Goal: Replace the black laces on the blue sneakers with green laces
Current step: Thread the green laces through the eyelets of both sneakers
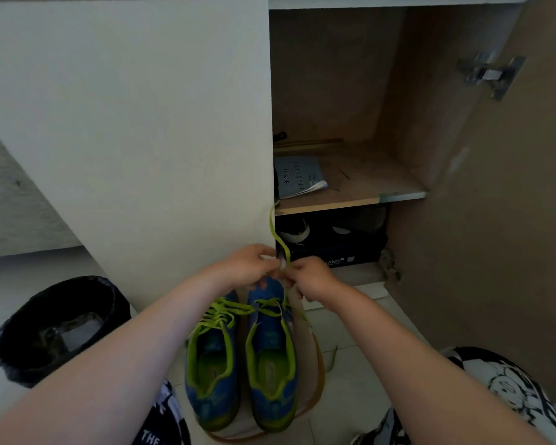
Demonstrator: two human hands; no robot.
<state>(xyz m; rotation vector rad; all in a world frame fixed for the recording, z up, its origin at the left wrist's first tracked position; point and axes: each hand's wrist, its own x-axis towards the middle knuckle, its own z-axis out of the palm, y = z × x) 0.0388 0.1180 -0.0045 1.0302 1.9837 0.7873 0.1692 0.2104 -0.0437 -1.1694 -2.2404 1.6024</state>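
Two blue sneakers stand side by side on the floor in front of an open cabinet, toes pointing at it. The left sneaker (211,364) is already threaded in green, and the right sneaker (272,358) has green crossings over only its front eyelets. Both hands meet over the toe of the right sneaker. The right hand (312,277) has its fingers bunched, pinching a green lace (278,236) that rises from the fingertips in a loose strand along the edge of the white door (142,139). The left hand (247,268) has its fingers curled with the tips pressed together just beside the lace, but I cannot tell whether they grip it. A black-lined bin (58,329) sits to the left, a booklet (297,179) lies on the shelf (366,195), and a dark shoebox (334,255) sits below it
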